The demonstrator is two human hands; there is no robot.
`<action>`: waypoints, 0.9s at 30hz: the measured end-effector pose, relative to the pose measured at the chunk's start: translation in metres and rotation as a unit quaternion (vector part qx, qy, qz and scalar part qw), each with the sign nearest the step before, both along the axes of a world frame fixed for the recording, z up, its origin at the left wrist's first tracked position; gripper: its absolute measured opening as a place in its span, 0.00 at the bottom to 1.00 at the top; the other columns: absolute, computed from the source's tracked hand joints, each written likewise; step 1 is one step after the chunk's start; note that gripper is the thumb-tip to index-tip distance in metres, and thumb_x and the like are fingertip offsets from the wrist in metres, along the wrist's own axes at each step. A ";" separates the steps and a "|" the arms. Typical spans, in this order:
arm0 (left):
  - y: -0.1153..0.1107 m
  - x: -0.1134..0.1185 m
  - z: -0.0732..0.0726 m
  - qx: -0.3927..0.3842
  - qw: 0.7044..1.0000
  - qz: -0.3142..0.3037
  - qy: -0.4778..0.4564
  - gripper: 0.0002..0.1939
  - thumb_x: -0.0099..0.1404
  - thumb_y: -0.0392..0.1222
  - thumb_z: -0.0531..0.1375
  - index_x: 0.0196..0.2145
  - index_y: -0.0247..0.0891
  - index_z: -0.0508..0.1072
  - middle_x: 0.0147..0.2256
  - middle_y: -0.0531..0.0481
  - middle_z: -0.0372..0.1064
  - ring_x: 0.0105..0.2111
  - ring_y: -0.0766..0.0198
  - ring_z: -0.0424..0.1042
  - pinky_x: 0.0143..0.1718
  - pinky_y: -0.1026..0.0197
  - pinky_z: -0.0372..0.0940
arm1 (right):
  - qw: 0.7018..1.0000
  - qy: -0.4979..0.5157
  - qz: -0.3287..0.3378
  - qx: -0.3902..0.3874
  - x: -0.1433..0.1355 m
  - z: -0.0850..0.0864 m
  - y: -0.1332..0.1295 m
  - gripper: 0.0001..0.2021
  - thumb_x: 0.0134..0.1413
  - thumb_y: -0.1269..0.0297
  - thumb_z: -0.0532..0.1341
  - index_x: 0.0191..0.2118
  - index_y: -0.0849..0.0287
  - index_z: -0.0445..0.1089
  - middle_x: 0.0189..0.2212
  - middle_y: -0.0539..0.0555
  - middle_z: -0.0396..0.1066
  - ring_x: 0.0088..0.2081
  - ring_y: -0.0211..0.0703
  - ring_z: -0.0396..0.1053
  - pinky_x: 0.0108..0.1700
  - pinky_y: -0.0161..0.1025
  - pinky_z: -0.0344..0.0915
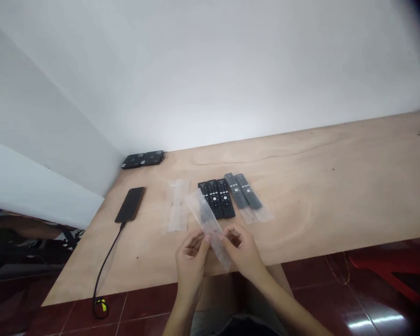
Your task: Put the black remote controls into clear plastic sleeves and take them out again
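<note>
Between my left hand point(192, 254) and my right hand point(241, 245) is a narrow clear plastic sleeve point(208, 219), pinched from both sides near its lower part. It slants up and left, its far end overlapping the leftmost of three bare black remote controls point(225, 198) lying side by side. No remote shows inside this sleeve. Just right of them, two more remotes point(248, 191) lie at a slant in clear sleeves. More flat plastic sleeves point(178, 205) rest on the table to the left of the bare remotes.
The wooden table point(301, 205) meets a white wall point(252, 70) at the back. A black phone point(130, 204) lies at left, its cable point(105, 266) hanging over the front edge. Two flat black boxes point(152, 158) sit in the far left corner. A red plastic stool point(388, 266) stands at lower right.
</note>
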State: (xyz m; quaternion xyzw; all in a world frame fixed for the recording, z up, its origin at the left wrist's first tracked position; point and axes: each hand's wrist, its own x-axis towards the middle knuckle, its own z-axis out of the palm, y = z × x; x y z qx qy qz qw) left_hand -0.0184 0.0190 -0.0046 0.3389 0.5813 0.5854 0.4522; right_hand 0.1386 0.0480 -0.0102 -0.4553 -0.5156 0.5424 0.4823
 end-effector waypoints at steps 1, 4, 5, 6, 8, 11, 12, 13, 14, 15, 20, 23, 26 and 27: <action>0.000 -0.001 -0.001 0.000 1.000 0.007 0.004 0.24 0.62 0.55 0.77 0.49 0.37 0.84 0.46 0.39 0.86 0.46 0.51 0.86 0.49 0.54 0.81 | 1.000 0.000 0.007 0.003 -0.001 0.000 0.000 0.16 0.67 0.50 0.68 0.35 0.55 0.70 0.27 0.47 0.67 0.30 0.42 0.66 0.32 0.37 0.61; 0.007 -0.016 0.000 0.000 0.999 0.029 0.039 0.25 0.61 0.55 0.77 0.50 0.36 0.85 0.42 0.41 0.86 0.40 0.54 0.86 0.42 0.56 0.81 | 0.999 0.005 0.034 0.016 0.001 -0.001 -0.002 0.13 0.70 0.51 0.66 0.39 0.55 0.71 0.30 0.48 0.69 0.32 0.43 0.68 0.34 0.37 0.62; 0.013 -0.025 0.002 0.006 0.998 0.036 0.057 0.25 0.62 0.55 0.77 0.50 0.36 0.85 0.40 0.42 0.86 0.36 0.56 0.84 0.40 0.57 0.80 | 0.999 0.005 0.040 0.021 0.002 -0.002 -0.002 0.13 0.71 0.51 0.65 0.40 0.55 0.72 0.32 0.49 0.71 0.34 0.43 0.69 0.36 0.38 0.63; 0.019 -0.036 0.006 0.016 0.996 0.041 0.082 0.25 0.63 0.55 0.76 0.51 0.36 0.85 0.37 0.44 0.85 0.32 0.59 0.82 0.38 0.59 0.79 | 0.999 0.003 0.040 0.026 0.003 -0.003 -0.002 0.13 0.72 0.51 0.65 0.40 0.55 0.73 0.32 0.49 0.71 0.34 0.44 0.69 0.36 0.38 0.63; 0.033 -0.058 0.015 0.049 0.988 0.059 0.133 0.22 0.64 0.54 0.76 0.48 0.35 0.85 0.36 0.45 0.84 0.30 0.62 0.79 0.36 0.60 0.77 | 0.999 -0.003 0.033 0.028 0.005 -0.006 -0.003 0.15 0.73 0.51 0.64 0.38 0.55 0.72 0.30 0.48 0.69 0.33 0.43 0.67 0.36 0.38 0.61; 0.050 -0.075 0.027 0.045 0.987 0.026 0.153 0.21 0.66 0.56 0.74 0.44 0.35 0.86 0.37 0.43 0.84 0.29 0.62 0.77 0.33 0.61 0.75 | 0.999 -0.002 0.031 0.015 0.003 -0.011 -0.003 0.17 0.72 0.50 0.65 0.35 0.56 0.70 0.27 0.46 0.65 0.30 0.41 0.64 0.33 0.37 0.58; 0.053 -0.074 0.029 0.033 0.987 -0.005 0.155 0.21 0.66 0.58 0.73 0.43 0.35 0.86 0.36 0.43 0.84 0.29 0.62 0.78 0.32 0.60 0.75 | 0.999 0.004 0.035 0.010 0.002 -0.011 -0.002 0.17 0.72 0.49 0.65 0.35 0.56 0.70 0.26 0.46 0.66 0.30 0.41 0.64 0.33 0.37 0.58; 0.053 -0.070 0.029 0.019 0.987 -0.039 0.155 0.22 0.67 0.59 0.72 0.42 0.35 0.86 0.36 0.42 0.84 0.28 0.61 0.78 0.31 0.60 0.75 | 0.999 0.013 0.038 0.006 0.002 -0.011 -0.002 0.17 0.72 0.49 0.65 0.36 0.56 0.70 0.27 0.47 0.66 0.30 0.42 0.65 0.33 0.37 0.58; 0.052 -0.063 0.027 0.005 0.986 -0.072 0.151 0.23 0.67 0.61 0.72 0.42 0.35 0.86 0.36 0.42 0.84 0.29 0.59 0.79 0.30 0.60 0.76 | 0.999 0.024 0.039 0.003 0.002 -0.011 -0.002 0.18 0.72 0.48 0.65 0.36 0.56 0.71 0.27 0.47 0.68 0.31 0.42 0.66 0.34 0.37 0.59; 0.049 -0.054 0.024 -0.005 0.985 -0.094 0.142 0.24 0.67 0.62 0.71 0.42 0.35 0.86 0.37 0.41 0.84 0.29 0.58 0.80 0.31 0.59 0.76 | 0.999 0.036 0.040 0.001 0.002 -0.011 -0.002 0.18 0.72 0.47 0.65 0.37 0.56 0.72 0.28 0.48 0.69 0.32 0.43 0.67 0.34 0.37 0.60; 0.030 -0.013 0.003 -0.007 0.994 -0.098 0.051 0.24 0.63 0.59 0.75 0.45 0.36 0.86 0.40 0.40 0.86 0.41 0.54 0.84 0.44 0.57 0.79 | 0.997 0.061 0.053 -0.007 0.006 -0.012 -0.003 0.18 0.71 0.46 0.66 0.38 0.57 0.72 0.30 0.49 0.72 0.33 0.42 0.69 0.36 0.38 0.63; 0.028 -0.013 -0.003 0.001 0.998 -0.054 0.045 0.22 0.62 0.58 0.76 0.43 0.36 0.87 0.40 0.41 0.86 0.42 0.54 0.84 0.45 0.58 0.78 | 0.998 0.044 0.049 -0.008 0.007 -0.013 -0.004 0.17 0.68 0.48 0.69 0.36 0.56 0.72 0.29 0.48 0.70 0.32 0.41 0.68 0.36 0.38 0.62; 0.042 -0.046 0.005 0.011 0.992 -0.032 0.120 0.24 0.63 0.59 0.74 0.45 0.35 0.87 0.39 0.41 0.85 0.36 0.57 0.81 0.39 0.59 0.76 | 0.998 0.031 0.048 -0.009 0.006 -0.015 -0.004 0.15 0.66 0.49 0.70 0.40 0.56 0.75 0.32 0.50 0.74 0.34 0.44 0.72 0.36 0.38 0.64; 0.051 -0.062 0.011 0.023 0.986 -0.020 0.167 0.25 0.64 0.60 0.73 0.46 0.35 0.86 0.38 0.42 0.85 0.34 0.59 0.80 0.38 0.60 0.75 | 0.998 0.027 0.048 -0.007 0.006 -0.016 -0.004 0.15 0.67 0.49 0.70 0.42 0.56 0.75 0.33 0.51 0.75 0.35 0.45 0.73 0.36 0.39 0.65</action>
